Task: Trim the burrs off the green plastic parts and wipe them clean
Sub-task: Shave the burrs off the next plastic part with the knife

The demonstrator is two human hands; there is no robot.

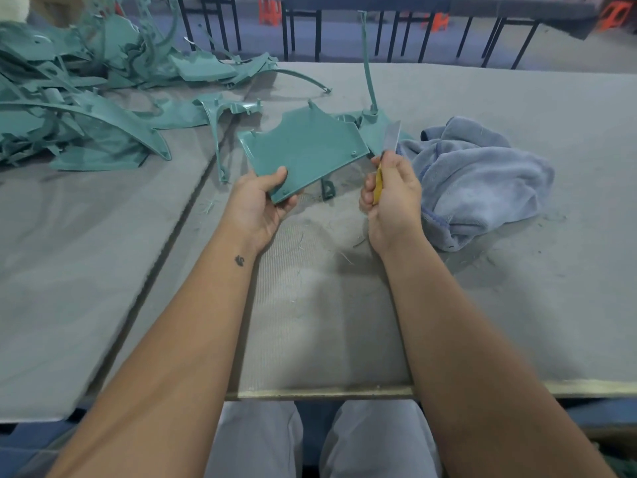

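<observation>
**Trimming in hand: panel left, blade right**

Holding setup, biggest first:

- Counter (517,305): grey mat, fine shavings near centre. No containers in view; parts lie loose.
- Pile of green parts (69,98) at 10 o'clock, well away from both hands.
- Blue cloth (482,181) at 2 o'clock, just beside the right hand, bunched, not in use.
- Green panel (303,150) just above centre, lifted off the counter. Left hand (258,201) grips its near corner, thumb on top, fingers curled under.
- Right hand (393,198) wrapped round the yellow-handled knife (391,139), blade pointing to 12 o'clock.

Key relation: the panel's right edge lies at 9 o'clock from the blade, very close; contact unclear. That edge slants from 1 to 7 o'clock, so my guess is the cut follows it. Wiping not yet done.
</observation>
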